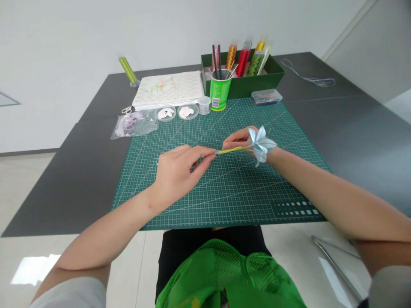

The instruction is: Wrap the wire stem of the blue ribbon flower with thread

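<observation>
both hands hold a pale blue ribbon flower (260, 143) above the green cutting mat (224, 188) on the worktop. the right hand (240, 139) is closed around the flower's base, and the left hand (180, 171) pinches the free end of its yellow-green stem (233, 149) between thumb and fingertips. this looks like the stem being wrapped or smoothed. the next move calls for a steady right-hand hold while the left fingers work along the stem.

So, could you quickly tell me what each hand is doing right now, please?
Left hand: closed, fingertips pinching the end of the green stem.
Right hand: closed on the stem just below the pale blue ribbon flower.
</observation>
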The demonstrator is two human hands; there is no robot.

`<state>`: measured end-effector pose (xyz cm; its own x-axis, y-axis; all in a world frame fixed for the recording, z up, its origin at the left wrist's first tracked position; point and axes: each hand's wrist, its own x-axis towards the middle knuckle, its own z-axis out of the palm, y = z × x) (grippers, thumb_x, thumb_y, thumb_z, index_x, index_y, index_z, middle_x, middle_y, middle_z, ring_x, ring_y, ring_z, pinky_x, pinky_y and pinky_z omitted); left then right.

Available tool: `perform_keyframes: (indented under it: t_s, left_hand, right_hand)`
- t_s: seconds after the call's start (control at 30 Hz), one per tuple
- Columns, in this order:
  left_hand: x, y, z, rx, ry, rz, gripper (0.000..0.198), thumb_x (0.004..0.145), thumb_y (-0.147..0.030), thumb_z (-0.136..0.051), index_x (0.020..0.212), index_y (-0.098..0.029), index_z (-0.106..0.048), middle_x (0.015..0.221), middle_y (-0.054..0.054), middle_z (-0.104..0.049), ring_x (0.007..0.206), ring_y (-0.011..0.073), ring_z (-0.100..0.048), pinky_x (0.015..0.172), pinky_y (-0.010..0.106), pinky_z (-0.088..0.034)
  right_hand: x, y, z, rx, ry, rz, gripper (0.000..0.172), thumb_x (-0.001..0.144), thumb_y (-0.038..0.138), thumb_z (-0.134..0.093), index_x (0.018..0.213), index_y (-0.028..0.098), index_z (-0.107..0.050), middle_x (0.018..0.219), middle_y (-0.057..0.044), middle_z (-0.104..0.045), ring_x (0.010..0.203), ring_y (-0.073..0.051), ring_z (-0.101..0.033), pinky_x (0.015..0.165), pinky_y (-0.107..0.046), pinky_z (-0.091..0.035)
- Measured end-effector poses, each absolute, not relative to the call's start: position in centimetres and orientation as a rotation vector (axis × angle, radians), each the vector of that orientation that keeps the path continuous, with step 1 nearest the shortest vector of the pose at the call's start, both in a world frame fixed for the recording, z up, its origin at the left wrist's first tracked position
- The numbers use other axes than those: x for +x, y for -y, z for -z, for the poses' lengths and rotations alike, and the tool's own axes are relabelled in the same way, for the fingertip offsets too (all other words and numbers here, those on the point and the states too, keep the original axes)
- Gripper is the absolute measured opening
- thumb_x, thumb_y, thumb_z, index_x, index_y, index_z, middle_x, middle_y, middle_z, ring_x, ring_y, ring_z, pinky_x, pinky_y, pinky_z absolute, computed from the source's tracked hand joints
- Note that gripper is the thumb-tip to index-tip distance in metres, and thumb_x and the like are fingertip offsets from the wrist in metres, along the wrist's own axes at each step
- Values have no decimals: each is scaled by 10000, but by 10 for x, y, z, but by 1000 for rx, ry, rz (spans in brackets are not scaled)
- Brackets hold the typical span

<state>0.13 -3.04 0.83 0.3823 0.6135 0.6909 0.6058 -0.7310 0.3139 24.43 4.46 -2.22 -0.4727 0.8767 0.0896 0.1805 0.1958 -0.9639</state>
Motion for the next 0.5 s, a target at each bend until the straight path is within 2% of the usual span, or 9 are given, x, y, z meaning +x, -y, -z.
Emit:
perform_keyframes:
  t_s: [0.1,0.2,0.27,0.37,0.43,0.5]
  left_hand:
    - [1,28,-10,2411,-1301,-1310,77,953,-235,-725,951,-223,-800,760,-42,-775,573,74,-613,575,205,-447]
    - [0,24,-10,2253,-1374,-1306,73,935,-224,-742,954,-230,-812,789,-48,-789,611,71,-653,598,191,-462]
    - [-1,21,-9,2183,-1403,-1294,88,938,-225,-735,966,-233,-818,831,-42,-804,642,78,-677,615,192,-474]
    - [-2,19,-8,2131,-1435,-1253,97,939,-240,-731,968,-239,-824,868,-31,-815,686,99,-705,647,208,-495]
    - [-3,19,-7,2120,-1449,-1222,102,942,-255,-728,969,-243,-825,875,-27,-817,711,113,-720,663,221,-503]
    - [-3,19,-7,2125,-1470,-1181,107,945,-267,-722,967,-246,-825,866,-28,-816,712,119,-722,665,230,-500]
  right_hand:
    - [235,-37,32,-973,1847,-1279,297,819,501,-779,783,206,-795,816,-50,-759,760,-185,-659,717,-330,-522]
    - [226,-24,37,-934,1999,-1099,300,939,434,-660,840,178,-782,775,-41,-744,664,-150,-621,617,-286,-476]
    - [221,-13,38,-840,2168,-819,258,997,341,-604,898,168,-767,782,-33,-740,661,-136,-625,609,-265,-474]
    - [216,1,34,-582,2373,-206,238,1045,219,-532,929,164,-732,759,-21,-713,671,-124,-623,630,-254,-490]
    - [214,8,28,-458,2391,162,219,1043,166,-526,915,168,-704,694,4,-664,627,-115,-576,602,-251,-474]
    - [214,12,20,-400,2363,390,174,1020,130,-563,895,167,-678,640,30,-607,590,-109,-524,570,-254,-450]
